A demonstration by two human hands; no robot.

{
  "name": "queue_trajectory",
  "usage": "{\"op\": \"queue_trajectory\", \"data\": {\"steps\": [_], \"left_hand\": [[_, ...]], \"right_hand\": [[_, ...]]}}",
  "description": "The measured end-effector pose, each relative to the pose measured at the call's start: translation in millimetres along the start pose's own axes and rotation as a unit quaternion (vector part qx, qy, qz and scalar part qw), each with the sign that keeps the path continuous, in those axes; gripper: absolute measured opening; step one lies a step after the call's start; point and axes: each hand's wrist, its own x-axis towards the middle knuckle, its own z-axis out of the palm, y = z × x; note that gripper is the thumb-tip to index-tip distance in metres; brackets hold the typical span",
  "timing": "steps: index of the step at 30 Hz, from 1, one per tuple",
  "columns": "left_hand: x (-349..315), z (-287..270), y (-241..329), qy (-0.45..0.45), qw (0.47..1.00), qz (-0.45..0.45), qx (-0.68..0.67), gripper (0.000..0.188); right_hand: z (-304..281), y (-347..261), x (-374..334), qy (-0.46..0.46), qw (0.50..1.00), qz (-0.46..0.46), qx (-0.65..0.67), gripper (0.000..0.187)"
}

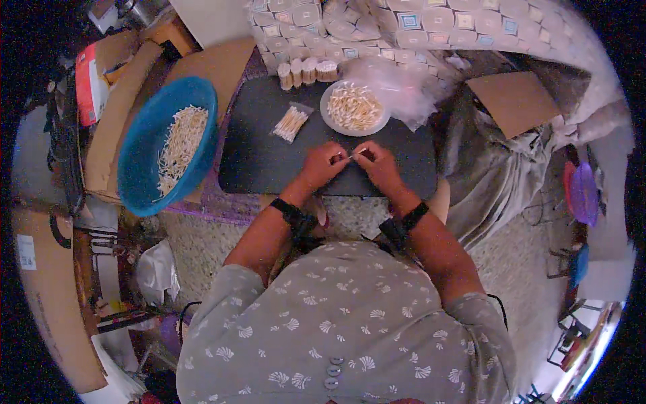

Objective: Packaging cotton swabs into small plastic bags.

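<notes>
Dark board on a cluttered floor, white bowl of sticks behind. Left hand and right hand close together, fingertips pinching one thin stick between them, long axis roughly left to right.

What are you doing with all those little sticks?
A person sits at a dark board. Both hands, left hand and right hand, meet over it and pinch a thin stick between them. A white plate of sticks and a small packet lie ahead. A blue bowl of sticks sits to the left.
</notes>
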Motion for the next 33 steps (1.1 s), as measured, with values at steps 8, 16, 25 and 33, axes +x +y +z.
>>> {"op": "queue_trajectory", "data": {"steps": [8, 16, 25, 33], "left_hand": [[1, -12, 19, -0.02, 0.988, -0.103, -0.111, 0.018], [4, -13, 12, 0.026, 0.997, -0.049, -0.059, 0.019], [6, -3, -9, 0.082, 0.995, 0.033, -0.054, 0.017], [4, -4, -6, 0.118, 0.984, -0.05, -0.122, 0.023]], "right_hand": [[11, 5, 3, -0.025, 0.999, 0.039, 0.007, 0.022], [24, -11, -1, -0.017, 0.972, -0.094, -0.216, 0.026], [27, -5, 3, -0.047, 0.955, -0.063, -0.286, 0.023], [-17, -31, 26, 0.023, 0.985, -0.081, -0.148, 0.02]]}}
